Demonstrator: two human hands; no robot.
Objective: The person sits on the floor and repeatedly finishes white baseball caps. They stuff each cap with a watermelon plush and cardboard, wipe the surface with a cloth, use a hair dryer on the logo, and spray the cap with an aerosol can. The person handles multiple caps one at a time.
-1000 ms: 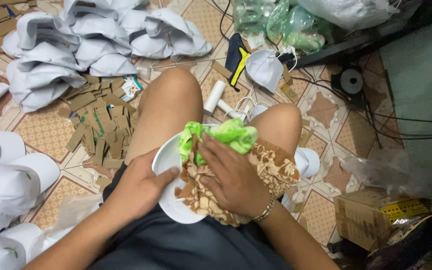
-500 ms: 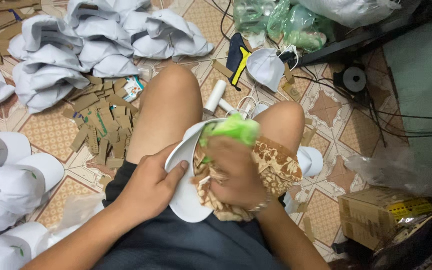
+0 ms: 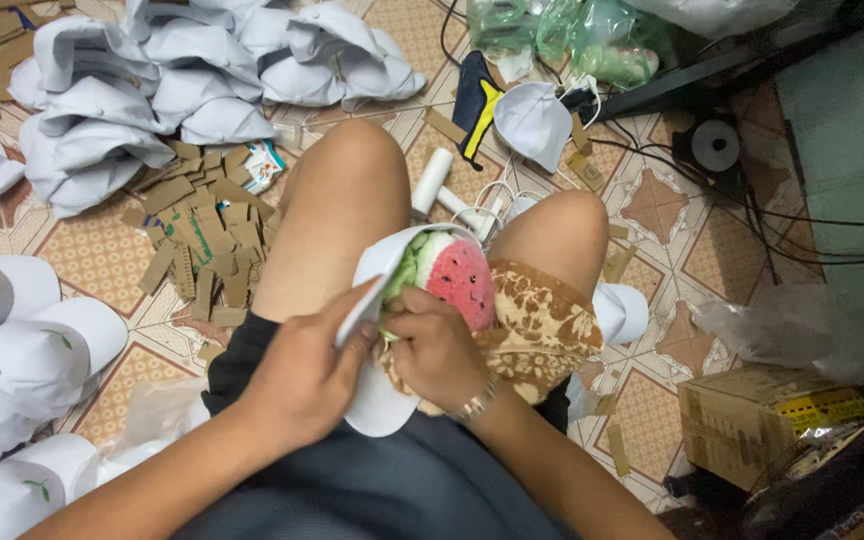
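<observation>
White cloth fills most of the floor around this person, and one white cap [image 3: 377, 330] sits in their lap, between the two bare knees. Their left hand [image 3: 307, 375] grips the brim edge of that cap, fingers curled closed over it with the thumb pressing on top, while the right hand [image 3: 437, 350] is closed around a soft watermelon-patterned stuffing piece [image 3: 457, 280], red with green at its rim, pushing it up into the crown. A brown-and-cream patterned cloth [image 3: 537, 325] lies draped over the right thigh, under and beside the right hand. To my eye the filling would go in neatly if the left hand keeps the crown held open and steady while the right works the soft piece evenly toward the front, so the shape rounds out without twisting the brim. Room is tight: the knees hem in the cap on both sides, and a white tube [image 3: 432, 180] with tangled white cords lies on the tiles just beyond them. Scattered cardboard strips [image 3: 197, 240] lie near the left knee, a heap of grey-white caps [image 3: 152, 90] sits further out, and more white caps [image 3: 22, 350] stack at the person's left. A cardboard box [image 3: 762, 420] stands off to the right, well apart. The freest space is straight up from the lap, toward the person's chest.
</observation>
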